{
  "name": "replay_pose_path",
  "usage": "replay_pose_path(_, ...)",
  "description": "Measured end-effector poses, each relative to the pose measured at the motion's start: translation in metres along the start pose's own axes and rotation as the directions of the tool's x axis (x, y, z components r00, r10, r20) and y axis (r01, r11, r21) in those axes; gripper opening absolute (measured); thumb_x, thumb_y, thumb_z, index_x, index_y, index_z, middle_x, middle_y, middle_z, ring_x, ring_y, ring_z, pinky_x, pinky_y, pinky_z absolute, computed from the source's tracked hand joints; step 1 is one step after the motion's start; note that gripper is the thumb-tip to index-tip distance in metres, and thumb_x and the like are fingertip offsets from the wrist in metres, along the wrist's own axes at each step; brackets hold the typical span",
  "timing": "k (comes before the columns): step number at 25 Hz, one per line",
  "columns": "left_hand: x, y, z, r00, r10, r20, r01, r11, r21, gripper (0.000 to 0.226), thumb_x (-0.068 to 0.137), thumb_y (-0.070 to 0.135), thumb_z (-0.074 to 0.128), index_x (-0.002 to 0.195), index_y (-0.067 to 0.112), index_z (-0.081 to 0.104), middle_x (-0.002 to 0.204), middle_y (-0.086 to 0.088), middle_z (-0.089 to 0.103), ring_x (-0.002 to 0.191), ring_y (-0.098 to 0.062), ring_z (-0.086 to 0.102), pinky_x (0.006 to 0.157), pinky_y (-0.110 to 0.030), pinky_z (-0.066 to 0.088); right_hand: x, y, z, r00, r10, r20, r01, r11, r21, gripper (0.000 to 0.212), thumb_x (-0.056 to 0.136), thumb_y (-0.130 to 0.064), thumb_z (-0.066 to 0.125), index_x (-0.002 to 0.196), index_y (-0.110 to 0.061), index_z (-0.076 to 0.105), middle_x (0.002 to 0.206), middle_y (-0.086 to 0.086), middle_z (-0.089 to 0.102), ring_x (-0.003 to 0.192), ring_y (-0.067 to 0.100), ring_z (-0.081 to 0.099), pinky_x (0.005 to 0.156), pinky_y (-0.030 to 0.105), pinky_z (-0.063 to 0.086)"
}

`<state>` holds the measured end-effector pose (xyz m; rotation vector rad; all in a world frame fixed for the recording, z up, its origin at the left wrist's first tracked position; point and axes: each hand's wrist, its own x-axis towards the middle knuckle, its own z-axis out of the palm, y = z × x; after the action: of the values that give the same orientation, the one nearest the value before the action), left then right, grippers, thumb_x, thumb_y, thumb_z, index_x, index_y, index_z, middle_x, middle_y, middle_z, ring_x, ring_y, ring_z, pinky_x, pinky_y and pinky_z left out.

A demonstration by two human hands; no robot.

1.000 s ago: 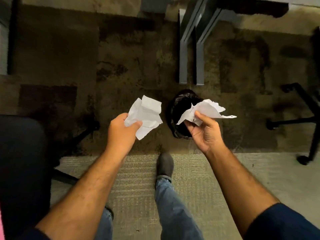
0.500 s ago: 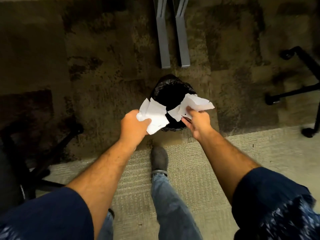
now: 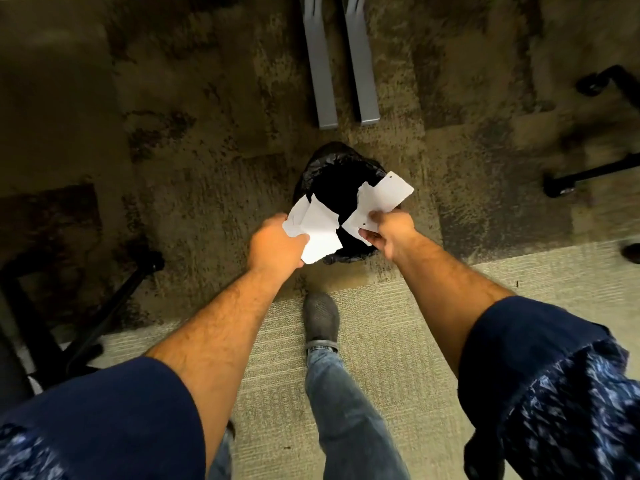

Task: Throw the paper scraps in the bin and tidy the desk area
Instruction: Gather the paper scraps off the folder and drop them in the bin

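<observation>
- two bunches of paper scraps are held over the bin (image 3: 341,178): the left scraps (image 3: 317,230) above its near-left rim, the right scraps (image 3: 379,200) above its near-right rim.
- the left scraps are gripped by the left hand (image 3: 277,245), fingers curled round their lower edge, with most of the paper sticking out toward the bin.
- the right scraps are pinched at their near edge by the right hand (image 3: 389,232); small punched holes can be seen in the paper.
- the paper is judged very light, thin and limp, creased and torn; it is easily crumpled and could flutter sideways when let go, so a release low over the dark opening is advised.
- a firmer hold would be got by bunching the loose sheets into the palm, since the outer flaps are held only by their inner corners.
- the bin is lined with a black bag (image 3: 313,168) and stands on dark mottled carpet (image 3: 207,150); its inside is too dark for contents to be told.
- beyond the bin two grey metal legs (image 3: 341,60) are seen, and black chair bases at the left (image 3: 114,306) and at the right (image 3: 588,171).
- the person's shoe (image 3: 321,320) is planted on a paler carpet strip (image 3: 398,323) just short of the bin.
- no counter is in view.
</observation>
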<state>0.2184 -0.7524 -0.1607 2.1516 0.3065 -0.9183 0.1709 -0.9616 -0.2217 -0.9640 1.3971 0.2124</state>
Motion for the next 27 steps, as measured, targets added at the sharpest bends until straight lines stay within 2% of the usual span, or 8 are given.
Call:
replay_pose_path(3, 0.002, -0.002, 0.006, 1.0, -0.001, 0.008, 0.001, 1.0, 0.003, 0.025, 0.087, 0.011, 0.072, 0.112, 0.014, 0.069, 0.107, -0.003, 0.072, 0.072, -0.012, 0.071, 0.062, -0.041, 0.067, 0.008, -0.008, 0.001, 0.998, 0.052, 0.042, -0.049, 0.996, -0.07, 0.032, 0.102, 0.003, 0.061, 0.133, -0.003, 0.058, 0.126, 0.019, 0.066, 0.103, 0.035, 0.067, 0.068, 0.041, 0.067)
replay_pose_path(7, 0.006, -0.001, 0.015, 1.0, 0.001, 0.019, 0.0, 1.0, -0.029, 0.031, 0.087, 0.011, 0.074, 0.117, 0.015, 0.068, 0.111, -0.003, 0.071, 0.075, -0.009, 0.07, 0.062, -0.037, 0.067, 0.016, -0.016, -0.001, 0.991, 0.109, 0.08, -0.101, 0.989, -0.104, 0.028, 0.106, 0.004, 0.053, 0.132, -0.005, 0.056, 0.105, 0.017, 0.065, 0.089, 0.03, 0.07, 0.078, 0.043, 0.065)
replay_pose_path(10, 0.011, 0.001, 0.023, 1.0, 0.002, 0.015, -0.002, 0.999, -0.049, 0.046, 0.089, 0.01, 0.076, 0.132, 0.012, 0.061, 0.109, 0.003, 0.061, 0.076, -0.015, 0.071, 0.051, -0.022, 0.061, 0.019, -0.015, -0.007, 0.99, 0.118, 0.077, -0.109, 0.987, -0.12, 0.018, 0.107, 0.001, 0.052, 0.122, -0.009, 0.055, 0.111, 0.016, 0.064, 0.082, 0.023, 0.069, 0.065, 0.035, 0.064)
replay_pose_path(12, 0.018, 0.001, 0.029, 1.0, -0.017, 0.014, 0.018, 0.998, -0.065, 0.048, 0.089, 0.008, 0.076, 0.134, 0.012, 0.058, 0.108, 0.004, 0.057, 0.073, -0.014, 0.07, 0.047, -0.018, 0.057, 0.017, -0.01, -0.016, 0.991, 0.104, 0.079, -0.098, 0.992, -0.083, 0.018, 0.106, 0.0, 0.055, 0.12, -0.008, 0.059, 0.099, 0.013, 0.067, 0.075, 0.019, 0.067, 0.062, 0.031, 0.063)
replay_pose_path(14, 0.026, 0.001, 0.035, 0.998, -0.048, 0.036, 0.051, 0.994, -0.098, 0.044, 0.089, 0.004, 0.075, 0.13, 0.009, 0.059, 0.116, -0.002, 0.063, 0.074, -0.01, 0.069, 0.05, -0.019, 0.059, 0.011, -0.003, -0.03, 0.992, 0.068, 0.109, -0.066, 0.998, -0.023, 0.018, 0.103, 0.0, 0.059, 0.119, -0.006, 0.063, 0.098, 0.012, 0.071, 0.08, 0.018, 0.072, 0.066, 0.03, 0.064)
replay_pose_path(18, 0.042, 0.007, 0.054, 0.993, -0.093, 0.075, 0.103, 0.984, -0.143, 0.047, 0.088, -0.004, 0.074, 0.131, 0.008, 0.059, 0.117, -0.005, 0.062, 0.075, -0.009, 0.064, 0.05, -0.02, 0.059, -0.012, 0.015, -0.062, 0.985, 0.014, 0.174, -0.004, 0.998, -0.058, 0.015, 0.105, -0.013, 0.061, 0.118, -0.014, 0.068, 0.115, 0.006, 0.08, 0.106, 0.02, 0.078, 0.089, 0.033, 0.063)
replay_pose_path(23, 0.055, 0.02, 0.082, 0.991, -0.092, 0.097, 0.102, 0.989, -0.104, 0.044, 0.089, 0.002, 0.077, 0.125, 0.018, 0.058, 0.108, 0.001, 0.059, 0.058, -0.013, 0.068, 0.04, -0.019, 0.052, -0.036, 0.039, -0.095, 0.988, 0.039, 0.151, -0.032, 0.998, -0.053, 0.019, 0.105, -0.017, 0.062, 0.122, -0.013, 0.07, 0.114, 0.006, 0.081, 0.105, 0.022, 0.077, 0.092, 0.036, 0.061)
replay_pose_path(27, 0.068, 0.029, 0.094, 0.998, -0.039, 0.044, 0.041, 0.998, -0.057, 0.046, 0.089, 0.015, 0.081, 0.126, 0.023, 0.056, 0.113, 0.002, 0.06, 0.067, -0.025, 0.075, 0.041, -0.025, 0.056, -0.042, 0.043, -0.097, 0.99, 0.051, 0.13, -0.048, 0.999, -0.022, 0.016, 0.106, -0.016, 0.061, 0.118, -0.013, 0.071, 0.112, 0.008, 0.081, 0.104, 0.023, 0.077, 0.094, 0.037, 0.061)
